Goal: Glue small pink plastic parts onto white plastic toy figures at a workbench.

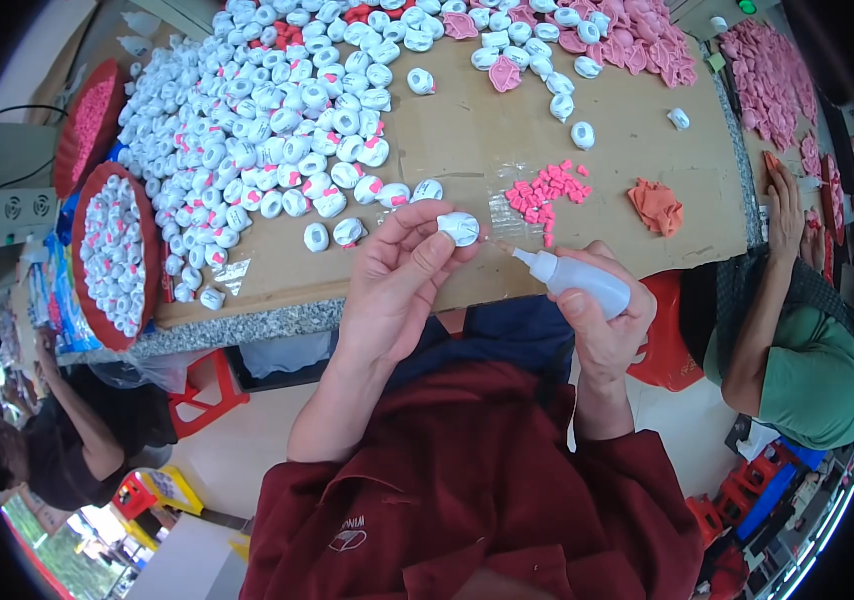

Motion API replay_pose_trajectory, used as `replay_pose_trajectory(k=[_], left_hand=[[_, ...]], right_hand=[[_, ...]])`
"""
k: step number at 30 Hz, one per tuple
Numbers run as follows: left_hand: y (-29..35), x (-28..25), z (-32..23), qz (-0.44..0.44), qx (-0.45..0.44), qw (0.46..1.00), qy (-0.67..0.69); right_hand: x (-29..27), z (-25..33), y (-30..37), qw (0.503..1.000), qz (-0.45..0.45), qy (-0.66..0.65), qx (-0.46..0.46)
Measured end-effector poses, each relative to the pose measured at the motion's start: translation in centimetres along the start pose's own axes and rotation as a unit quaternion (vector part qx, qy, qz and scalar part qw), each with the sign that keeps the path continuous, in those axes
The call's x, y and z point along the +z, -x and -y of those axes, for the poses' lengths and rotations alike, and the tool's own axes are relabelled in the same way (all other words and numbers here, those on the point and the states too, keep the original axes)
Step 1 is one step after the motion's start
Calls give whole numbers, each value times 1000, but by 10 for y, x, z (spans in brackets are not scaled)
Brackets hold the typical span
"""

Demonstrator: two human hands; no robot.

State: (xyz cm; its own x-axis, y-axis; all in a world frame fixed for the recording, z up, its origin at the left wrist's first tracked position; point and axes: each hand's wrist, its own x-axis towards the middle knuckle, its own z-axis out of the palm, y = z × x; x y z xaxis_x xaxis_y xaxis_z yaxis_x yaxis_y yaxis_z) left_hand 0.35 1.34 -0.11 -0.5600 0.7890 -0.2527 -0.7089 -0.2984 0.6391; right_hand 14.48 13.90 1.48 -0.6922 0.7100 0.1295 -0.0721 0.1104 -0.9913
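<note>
1. Far left: small white pieces are held in an oval red tray (153,240), its rim smooth.
2. Beside it, a dense pile (217,150) of rounded white pieces is spread over brown cardboard (447,130); some are marked pink.
3. Centre: one glossy white piece (459,229) is pinched between thumb and fingers of the left hand (402,265). Judged light, firm, rather slippery; best gripped by its sides.
4. Beyond, blocky pink bits (550,188) are scattered loosely.
5. A translucent squeeze bottle (590,284) is enclosed by the right hand (609,315), its tapered nozzle (524,257) aimed at the piece; contact cannot be told. Probably light and soft-walled; best held round the body.
6. Right: a crumpled orange sheet (656,206), cloth or paper, is seen.
</note>
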Motion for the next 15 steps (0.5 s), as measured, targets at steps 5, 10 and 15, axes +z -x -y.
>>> replay_pose_trajectory(k=[5,10,15], left_hand=[[0,1,0,6,0,1000,-3],[0,0,0,-6,9,1000,17],[-1,0,0,-4,14,1000,7]], right_hand=[[1,-1,-2,1000,8,7,-2],[-2,1,-2,1000,11,13,11],[-1,0,-3,1000,9,4,6]])
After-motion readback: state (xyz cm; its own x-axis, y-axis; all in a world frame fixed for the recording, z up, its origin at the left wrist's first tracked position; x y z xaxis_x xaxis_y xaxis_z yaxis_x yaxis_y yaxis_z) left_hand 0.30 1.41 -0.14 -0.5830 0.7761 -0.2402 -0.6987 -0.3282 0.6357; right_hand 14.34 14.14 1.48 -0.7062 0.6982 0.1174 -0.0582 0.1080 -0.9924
